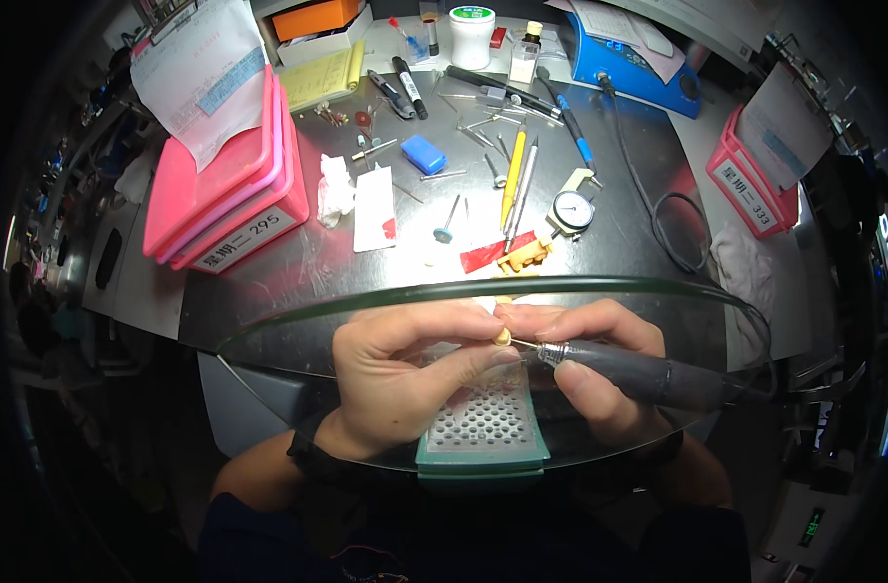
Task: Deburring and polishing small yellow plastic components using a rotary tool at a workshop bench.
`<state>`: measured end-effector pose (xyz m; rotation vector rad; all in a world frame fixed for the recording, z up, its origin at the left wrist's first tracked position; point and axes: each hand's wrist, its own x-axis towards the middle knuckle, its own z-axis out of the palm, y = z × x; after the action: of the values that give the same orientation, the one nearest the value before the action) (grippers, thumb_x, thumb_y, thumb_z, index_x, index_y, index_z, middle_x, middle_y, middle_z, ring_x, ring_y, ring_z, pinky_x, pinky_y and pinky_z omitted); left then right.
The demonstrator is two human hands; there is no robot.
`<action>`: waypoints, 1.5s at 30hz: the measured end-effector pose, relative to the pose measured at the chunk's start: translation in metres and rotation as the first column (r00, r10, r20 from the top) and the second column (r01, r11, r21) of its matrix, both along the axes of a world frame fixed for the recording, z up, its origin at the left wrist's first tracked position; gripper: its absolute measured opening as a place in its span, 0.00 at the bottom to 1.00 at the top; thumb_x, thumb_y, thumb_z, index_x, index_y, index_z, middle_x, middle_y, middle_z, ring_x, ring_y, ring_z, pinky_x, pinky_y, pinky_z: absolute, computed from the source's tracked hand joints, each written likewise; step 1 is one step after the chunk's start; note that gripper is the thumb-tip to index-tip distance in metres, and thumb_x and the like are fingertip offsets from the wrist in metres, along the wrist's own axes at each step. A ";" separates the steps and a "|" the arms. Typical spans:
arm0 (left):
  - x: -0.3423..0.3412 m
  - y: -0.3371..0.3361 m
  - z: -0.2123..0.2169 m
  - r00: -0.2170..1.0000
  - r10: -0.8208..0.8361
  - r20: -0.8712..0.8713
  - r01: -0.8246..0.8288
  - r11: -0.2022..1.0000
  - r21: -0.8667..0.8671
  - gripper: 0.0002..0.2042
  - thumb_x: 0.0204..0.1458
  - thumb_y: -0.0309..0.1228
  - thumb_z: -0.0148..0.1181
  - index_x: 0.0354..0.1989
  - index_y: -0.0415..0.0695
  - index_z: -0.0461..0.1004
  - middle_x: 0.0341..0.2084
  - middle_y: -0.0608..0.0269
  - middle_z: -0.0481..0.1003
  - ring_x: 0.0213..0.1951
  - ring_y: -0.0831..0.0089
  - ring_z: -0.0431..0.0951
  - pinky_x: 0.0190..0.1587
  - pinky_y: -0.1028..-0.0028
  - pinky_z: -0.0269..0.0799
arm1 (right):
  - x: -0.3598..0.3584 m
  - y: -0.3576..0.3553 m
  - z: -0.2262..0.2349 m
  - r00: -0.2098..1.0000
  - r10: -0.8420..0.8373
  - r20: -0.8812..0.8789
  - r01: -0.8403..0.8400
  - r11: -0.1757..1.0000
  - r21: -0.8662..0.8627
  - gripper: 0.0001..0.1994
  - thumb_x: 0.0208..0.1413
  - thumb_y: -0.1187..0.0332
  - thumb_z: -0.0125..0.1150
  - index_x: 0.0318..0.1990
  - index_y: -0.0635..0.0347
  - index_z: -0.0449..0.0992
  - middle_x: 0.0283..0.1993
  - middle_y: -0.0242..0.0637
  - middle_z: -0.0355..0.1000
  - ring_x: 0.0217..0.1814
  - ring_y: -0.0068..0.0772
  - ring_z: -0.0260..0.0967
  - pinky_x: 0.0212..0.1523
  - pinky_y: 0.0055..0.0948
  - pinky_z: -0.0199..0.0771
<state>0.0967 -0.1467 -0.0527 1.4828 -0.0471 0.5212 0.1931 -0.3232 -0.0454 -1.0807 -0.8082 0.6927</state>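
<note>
My left hand (391,374) pinches a small yellowish dental crown (503,337) between thumb and fingertips. In my right hand (604,384) lies a dark rotary handpiece (648,372), gripped like a pen, its thin metal bur (525,344) pointing left at the crown. Whether the bur touches the crown is too small to tell. The fingertips of both hands meet around the piece. A clear curved shield (522,286) stands over the hands, and they show through it. Below them sits a pale perforated grate (484,455) in a green frame.
Beyond the shield lie a yellow dental model (529,255), a dial gauge (571,211), a yellow pencil-like tool (514,175), a blue block (424,154) and several loose burs. Pink stacked boxes (225,194) stand left, a pink tray (752,185) right. A blue control unit (619,73) with a cord sits behind.
</note>
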 end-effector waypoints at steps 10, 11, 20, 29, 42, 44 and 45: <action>-0.001 0.000 -0.001 1.000 0.011 0.018 -0.012 0.999 0.037 0.11 0.40 0.12 0.66 0.33 0.33 0.77 0.33 0.52 0.77 0.35 0.72 0.79 0.38 0.76 0.75 | -0.005 0.002 0.004 0.997 -0.071 0.011 0.071 0.995 -0.064 0.12 0.51 0.71 0.53 0.42 0.68 0.68 0.52 0.60 0.70 0.60 0.47 0.66 0.63 0.46 0.61; -0.001 0.001 -0.001 1.000 0.009 0.005 -0.009 1.000 0.023 0.11 0.40 0.12 0.66 0.33 0.33 0.77 0.33 0.52 0.77 0.35 0.72 0.79 0.38 0.76 0.75 | -0.005 0.003 0.005 0.997 -0.076 0.012 0.077 0.994 -0.076 0.12 0.51 0.71 0.53 0.42 0.68 0.68 0.52 0.60 0.70 0.60 0.48 0.66 0.64 0.46 0.61; -0.002 0.000 -0.001 0.999 0.029 -0.022 -0.028 0.999 0.028 0.11 0.40 0.12 0.66 0.34 0.33 0.76 0.33 0.53 0.77 0.36 0.73 0.79 0.38 0.76 0.75 | -0.005 0.003 0.005 0.996 -0.083 0.039 0.085 0.994 -0.075 0.12 0.51 0.71 0.54 0.42 0.68 0.68 0.52 0.60 0.70 0.60 0.48 0.66 0.63 0.46 0.62; 0.000 0.001 0.000 1.000 -0.004 0.001 0.004 1.000 -0.006 0.09 0.43 0.14 0.66 0.35 0.31 0.78 0.34 0.51 0.79 0.37 0.71 0.80 0.42 0.75 0.76 | -0.005 0.004 0.004 0.995 -0.089 0.040 0.091 0.993 -0.069 0.12 0.51 0.71 0.54 0.42 0.69 0.69 0.51 0.59 0.70 0.59 0.47 0.67 0.63 0.46 0.62; 0.000 0.002 -0.003 0.999 0.007 0.046 -0.008 1.000 0.025 0.10 0.43 0.14 0.66 0.35 0.32 0.77 0.33 0.51 0.79 0.37 0.70 0.80 0.43 0.74 0.76 | -0.007 0.004 0.004 0.995 -0.089 0.039 0.092 0.992 -0.089 0.13 0.50 0.70 0.54 0.41 0.69 0.69 0.52 0.60 0.70 0.59 0.47 0.67 0.63 0.46 0.62; -0.001 0.002 -0.005 0.999 0.013 0.034 -0.014 1.000 0.012 0.10 0.42 0.14 0.67 0.35 0.32 0.76 0.33 0.51 0.79 0.37 0.70 0.80 0.43 0.74 0.76 | -0.008 0.005 0.006 0.994 -0.110 0.027 0.112 0.990 -0.085 0.13 0.50 0.70 0.53 0.41 0.69 0.69 0.52 0.60 0.70 0.60 0.47 0.66 0.64 0.46 0.62; -0.001 0.002 -0.006 1.000 0.019 0.021 -0.019 1.000 0.000 0.11 0.42 0.14 0.67 0.35 0.32 0.76 0.32 0.52 0.79 0.36 0.70 0.80 0.43 0.73 0.76 | -0.009 0.005 0.006 0.991 -0.131 0.016 0.132 0.988 -0.081 0.13 0.50 0.70 0.53 0.41 0.69 0.68 0.51 0.61 0.70 0.60 0.48 0.66 0.64 0.46 0.61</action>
<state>0.0959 -0.1447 -0.0587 1.4794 -0.0491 0.5523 0.1837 -0.3180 -0.0392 -1.2015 -0.7154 0.6134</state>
